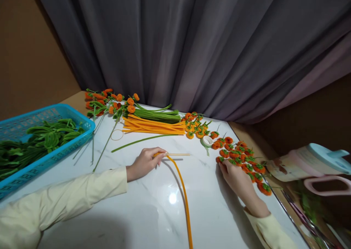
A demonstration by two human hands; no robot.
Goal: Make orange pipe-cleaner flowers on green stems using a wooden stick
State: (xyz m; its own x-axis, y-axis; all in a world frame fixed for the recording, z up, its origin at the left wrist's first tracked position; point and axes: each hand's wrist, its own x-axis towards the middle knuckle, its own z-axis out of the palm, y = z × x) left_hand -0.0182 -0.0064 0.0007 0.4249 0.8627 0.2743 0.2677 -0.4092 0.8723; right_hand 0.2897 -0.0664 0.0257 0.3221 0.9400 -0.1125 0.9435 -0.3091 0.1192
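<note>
My left hand (148,161) is closed in a pinch on a thin wooden stick (179,154) and one end of an orange pipe cleaner (182,183). The pipe cleaner crosses the stick near my fingertips and curves down toward the near edge of the view. At the right, my right hand (237,177) has its fingers curled down at the edge of a group of small fuzzy orange pumpkins (234,154) with green tops. Its fingertips touch or nearly touch one orange pumpkin (219,159); whether anything is pinched there is hidden by the hand.
Orange pipe cleaners (153,125) and green pipe cleaners (157,115) lie bundled at the back. A white tape roll (207,141) is beside yellow pumpkins (199,129). A blue basket (90,126) holds green leafy stems. Stemmed orange pieces (131,109) lie back left; a lidded tumbler (298,161) lies right.
</note>
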